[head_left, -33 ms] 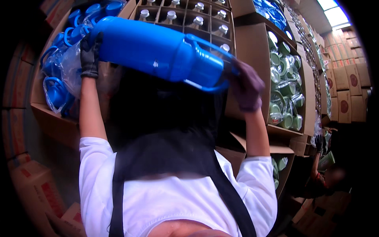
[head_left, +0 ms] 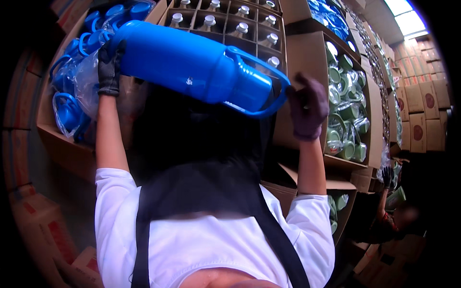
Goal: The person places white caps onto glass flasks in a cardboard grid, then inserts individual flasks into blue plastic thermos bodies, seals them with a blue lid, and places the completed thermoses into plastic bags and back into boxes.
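blue handle (head_left: 282, 99) — curled right hand (head_left: 308, 108) alongside

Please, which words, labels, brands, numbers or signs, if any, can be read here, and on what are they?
None reads clearly.
Blue bottle: small white mark, too small to read.
Carton at lower left: red print, blurred.
Stacked boxes at right: dark red round marks, too small to read.

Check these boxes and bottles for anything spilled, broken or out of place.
No spill or clear damage shows, and the held blue bottle has no visible dent. The green containers at right and blue ones at left look untidy: jumbled in plastic, unlike the pale-capped bottles standing in rows.
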Motion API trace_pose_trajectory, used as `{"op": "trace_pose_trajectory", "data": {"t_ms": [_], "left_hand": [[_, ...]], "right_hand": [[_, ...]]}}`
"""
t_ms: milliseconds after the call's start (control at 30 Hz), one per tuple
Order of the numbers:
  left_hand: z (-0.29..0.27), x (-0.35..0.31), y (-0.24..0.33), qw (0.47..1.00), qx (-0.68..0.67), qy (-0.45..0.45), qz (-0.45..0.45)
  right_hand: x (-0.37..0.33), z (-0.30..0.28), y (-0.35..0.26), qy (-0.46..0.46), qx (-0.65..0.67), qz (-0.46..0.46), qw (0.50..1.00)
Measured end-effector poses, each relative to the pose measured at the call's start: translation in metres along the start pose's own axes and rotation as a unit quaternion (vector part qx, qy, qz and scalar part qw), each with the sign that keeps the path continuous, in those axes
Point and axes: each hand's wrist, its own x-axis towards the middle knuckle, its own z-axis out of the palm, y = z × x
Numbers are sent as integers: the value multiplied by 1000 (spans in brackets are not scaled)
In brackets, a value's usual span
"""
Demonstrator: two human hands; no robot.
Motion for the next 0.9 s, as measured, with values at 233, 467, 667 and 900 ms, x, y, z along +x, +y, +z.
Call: {"op": "trace_pose_trajectory", "data": {"t_ms": [233,467,667,900], "left_hand": [[18,25,26,960,242,124,68],[203,60,114,682,706,-80,171],[227,36,25,774,550,-193,248],[243,39,9,972,206,-66,95]], "right_hand": [[-2,35,-28,-189,71,134,970],[25,25,-130,-314,692,414,501],[22,32,-80,-132,654,346,659],[146,94,-30,12,120,-59,991]]}}
